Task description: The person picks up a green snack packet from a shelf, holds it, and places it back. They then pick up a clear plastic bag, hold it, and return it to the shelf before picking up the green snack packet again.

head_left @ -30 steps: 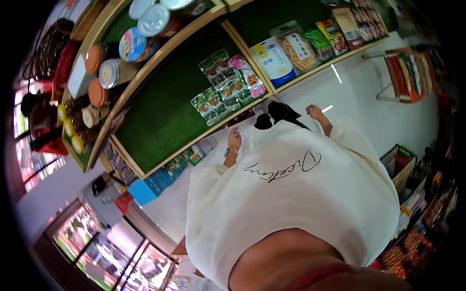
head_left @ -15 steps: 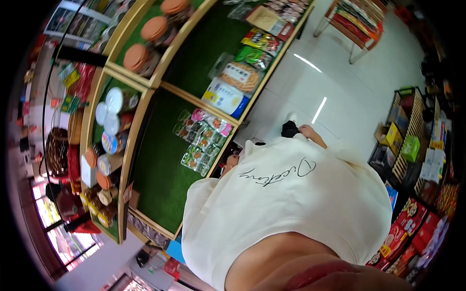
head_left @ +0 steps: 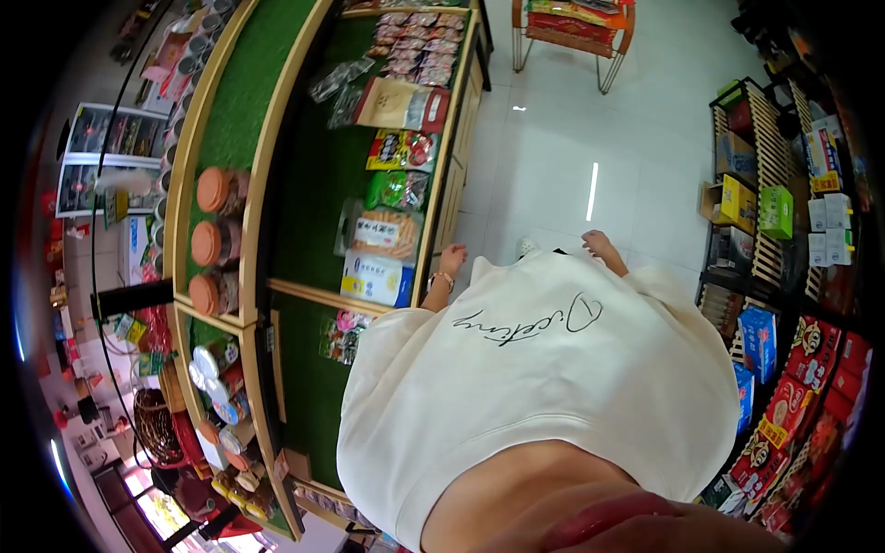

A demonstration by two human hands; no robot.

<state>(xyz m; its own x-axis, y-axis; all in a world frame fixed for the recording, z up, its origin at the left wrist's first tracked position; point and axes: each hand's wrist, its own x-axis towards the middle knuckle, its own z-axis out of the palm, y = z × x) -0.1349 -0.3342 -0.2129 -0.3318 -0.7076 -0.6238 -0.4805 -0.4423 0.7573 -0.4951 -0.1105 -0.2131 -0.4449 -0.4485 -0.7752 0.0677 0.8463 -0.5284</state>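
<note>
My left hand (head_left: 450, 262) hangs loosely beside the shelf's front edge, a bracelet at its wrist. It looks empty, with its fingers slightly bent and apart. Nearest to it on the green-lined shelf (head_left: 304, 194) are a blue and white packet (head_left: 376, 279) and a clear pack of stick-shaped snacks (head_left: 385, 232). Over the tiled floor, my right hand (head_left: 599, 245) hangs clear of the goods, fingers loosely bent with nothing visible in them. The white sweatshirt (head_left: 544, 369) I wear fills the lower middle.
Jars with orange lids (head_left: 214, 242) stand on the upper left shelf. Ahead is a chair (head_left: 573, 32) with packets on it. Along the right run slatted racks (head_left: 774, 129) with a green box (head_left: 776, 212), blue boxes (head_left: 758, 341) and red packages (head_left: 784, 415).
My view has turned and moved forward along the shelf. My left hand has come out from beside the shelf into fuller view. The small clear packs are now mostly hidden behind my sleeve.
</note>
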